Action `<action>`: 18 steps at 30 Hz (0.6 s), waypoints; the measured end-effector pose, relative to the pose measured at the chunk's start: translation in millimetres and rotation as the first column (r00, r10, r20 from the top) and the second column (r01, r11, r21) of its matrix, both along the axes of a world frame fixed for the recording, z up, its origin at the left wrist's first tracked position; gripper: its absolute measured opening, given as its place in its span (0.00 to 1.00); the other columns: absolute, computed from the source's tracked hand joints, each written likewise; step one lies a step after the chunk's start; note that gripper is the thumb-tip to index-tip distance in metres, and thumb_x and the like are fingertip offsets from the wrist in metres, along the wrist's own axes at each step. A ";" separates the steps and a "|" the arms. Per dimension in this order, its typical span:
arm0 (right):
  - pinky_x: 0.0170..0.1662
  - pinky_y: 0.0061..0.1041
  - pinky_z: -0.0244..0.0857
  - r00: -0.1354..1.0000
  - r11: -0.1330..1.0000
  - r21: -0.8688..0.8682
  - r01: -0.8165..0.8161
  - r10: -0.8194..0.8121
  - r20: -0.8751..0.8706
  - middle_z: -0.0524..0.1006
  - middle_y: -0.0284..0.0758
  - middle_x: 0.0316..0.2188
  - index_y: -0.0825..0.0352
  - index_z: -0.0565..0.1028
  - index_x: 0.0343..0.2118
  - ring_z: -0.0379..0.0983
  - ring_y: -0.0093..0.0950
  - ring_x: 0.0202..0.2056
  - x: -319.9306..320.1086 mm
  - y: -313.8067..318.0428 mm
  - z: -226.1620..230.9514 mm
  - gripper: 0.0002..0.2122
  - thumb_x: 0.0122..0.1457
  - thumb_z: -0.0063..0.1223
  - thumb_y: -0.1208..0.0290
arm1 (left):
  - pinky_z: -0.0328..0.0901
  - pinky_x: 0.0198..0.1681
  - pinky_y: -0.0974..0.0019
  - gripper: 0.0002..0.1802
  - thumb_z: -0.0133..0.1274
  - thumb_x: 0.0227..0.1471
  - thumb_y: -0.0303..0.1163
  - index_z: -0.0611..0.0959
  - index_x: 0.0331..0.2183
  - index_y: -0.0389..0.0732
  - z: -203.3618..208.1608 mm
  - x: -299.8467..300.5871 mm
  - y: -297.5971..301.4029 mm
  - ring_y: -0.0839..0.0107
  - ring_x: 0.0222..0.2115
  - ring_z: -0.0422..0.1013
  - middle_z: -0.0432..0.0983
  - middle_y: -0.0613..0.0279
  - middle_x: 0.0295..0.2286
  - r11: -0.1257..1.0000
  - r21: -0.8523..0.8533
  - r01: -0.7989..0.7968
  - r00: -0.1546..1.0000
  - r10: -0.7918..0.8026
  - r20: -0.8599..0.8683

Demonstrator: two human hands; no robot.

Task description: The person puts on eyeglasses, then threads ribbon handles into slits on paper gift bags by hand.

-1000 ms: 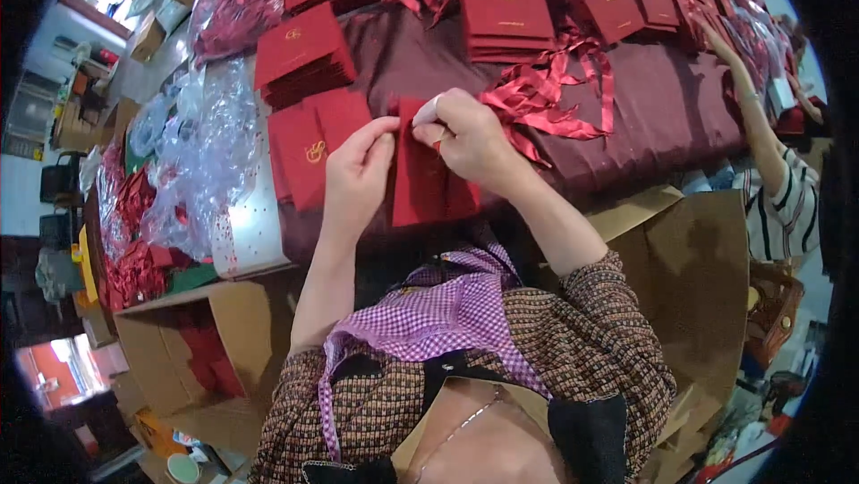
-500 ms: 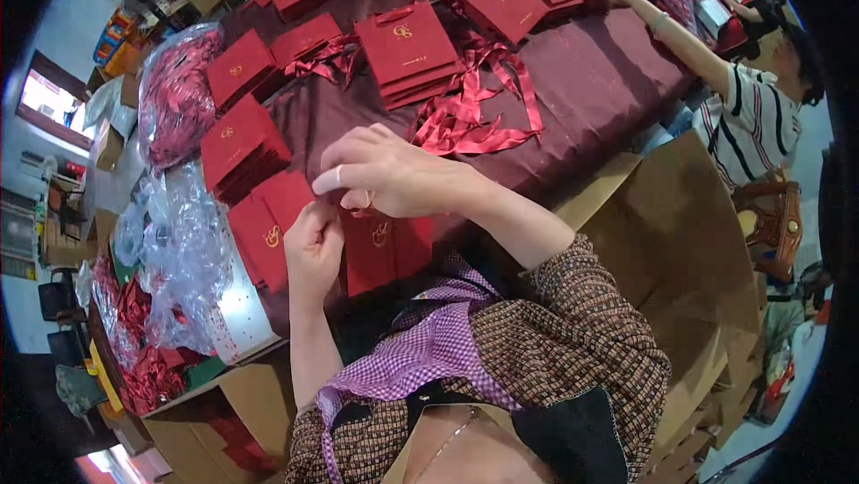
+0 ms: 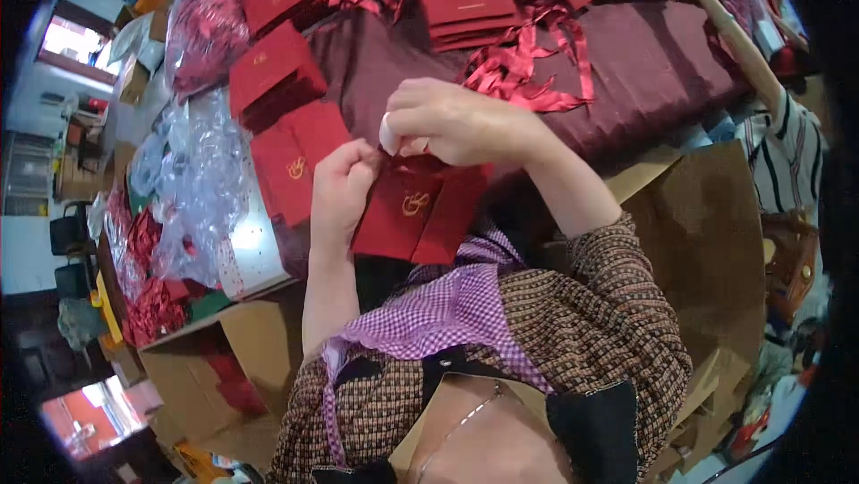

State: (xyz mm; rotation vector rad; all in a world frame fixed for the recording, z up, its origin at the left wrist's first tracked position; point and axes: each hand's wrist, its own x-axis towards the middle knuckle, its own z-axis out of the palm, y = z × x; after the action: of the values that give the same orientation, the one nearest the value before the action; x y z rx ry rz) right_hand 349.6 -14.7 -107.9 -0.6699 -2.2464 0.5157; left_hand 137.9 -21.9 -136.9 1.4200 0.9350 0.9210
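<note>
A small dark-red paper gift bag [image 3: 394, 220] with a gold emblem is in front of me at the near table edge, tilted, its top toward my hands. My left hand [image 3: 343, 187] is closed in a fist at its upper left corner, gripping it. Just above its top edge my right hand [image 3: 461, 124] is bent over, thumb and fingers pinched together beside the left. One of its fingers wears a white wrap [image 3: 386, 133]. Whatever the right fingertips pinch is hidden behind them. Left of my hands lies another red bag [image 3: 300, 166], flat and partly covered by my left wrist.
Stacks of red gift bags [image 3: 277, 72] [image 3: 465, 1] line the cloth-covered table [image 3: 644, 55]. Loose red ribbons [image 3: 528, 68] lie mid-table. Clear plastic wrapping [image 3: 201, 189] is heaped at left. An open cardboard box [image 3: 689, 242] stands at right, near a co-worker's striped sleeve [image 3: 787, 162].
The view has shifted, so the table sits higher in it. Relative to the other bags, the bag at my hands has come nearer to me. My right hand has shifted slightly rightward from the left.
</note>
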 end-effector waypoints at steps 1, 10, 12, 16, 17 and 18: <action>0.37 0.32 0.61 1.000 1.000 0.004 -0.013 0.013 0.004 0.70 0.36 0.24 0.65 0.71 0.24 0.66 0.38 0.33 1.9 -1.7 2.2 0.01 0.48 0.50 0.78 | 0.55 0.28 0.78 0.06 0.43 0.47 0.22 0.75 0.23 0.37 -2.6 -0.6 0.5 0.83 0.24 0.60 0.65 0.73 0.21 0.998 -0.029 -0.049 0.998 0.050 0.035; 0.35 0.27 0.65 0.996 0.964 -0.254 0.074 -0.084 -0.029 0.71 0.37 0.25 0.70 0.72 0.28 0.70 0.31 0.31 16.0 9.8 -1.0 0.05 0.46 0.51 0.84 | 0.64 0.32 0.75 0.06 0.53 0.53 0.26 0.79 0.33 0.33 -7.6 -34.3 36.2 0.79 0.29 0.68 0.74 0.63 0.30 0.794 0.334 -0.508 0.859 0.498 0.121; 0.35 0.27 0.65 0.991 0.944 -0.306 0.123 -0.134 -0.016 0.72 0.37 0.25 0.70 0.72 0.28 0.70 0.31 0.31 18.2 15.8 -8.1 0.05 0.47 0.51 0.84 | 0.63 0.33 0.73 0.06 0.54 0.52 0.25 0.79 0.33 0.34 6.2 -33.9 21.3 0.78 0.29 0.67 0.73 0.65 0.29 0.795 0.513 -0.325 0.893 0.436 -0.111; 0.36 0.26 0.65 0.988 0.898 -0.414 0.148 -0.157 0.013 0.74 0.37 0.26 0.70 0.73 0.30 0.72 0.28 0.31 17.6 22.0 -12.8 0.05 0.49 0.50 0.82 | 0.63 0.32 0.67 0.06 0.59 0.44 0.25 0.80 0.28 0.34 16.2 -21.0 -7.9 0.65 0.27 0.69 0.71 0.57 0.24 0.837 0.538 0.099 0.881 0.178 -0.438; 0.36 0.26 0.65 0.989 0.875 -0.468 0.124 -0.146 -0.011 0.75 0.37 0.25 0.69 0.74 0.30 0.72 0.28 0.31 16.2 23.6 -14.6 0.05 0.49 0.49 0.82 | 0.63 0.31 0.65 0.07 0.59 0.42 0.24 0.80 0.27 0.34 7.1 -20.9 -8.1 0.62 0.27 0.69 0.70 0.56 0.24 0.820 0.562 0.108 0.882 0.182 -0.434; 0.36 0.26 0.65 0.990 0.876 -0.468 0.118 -0.140 -0.012 0.75 0.37 0.25 0.69 0.74 0.30 0.72 0.28 0.31 13.3 24.2 -15.0 0.05 0.49 0.49 0.82 | 0.63 0.31 0.65 0.07 0.59 0.42 0.24 0.80 0.27 0.34 2.5 -22.9 -7.9 0.62 0.27 0.69 0.70 0.56 0.24 0.820 0.562 0.104 0.881 0.187 -0.435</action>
State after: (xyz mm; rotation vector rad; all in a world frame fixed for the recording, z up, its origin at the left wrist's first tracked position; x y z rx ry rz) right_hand 362.8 9.5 -122.8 -1.0308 -2.0246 1.0112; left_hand 115.0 -29.9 -134.4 2.2298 1.1004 0.9493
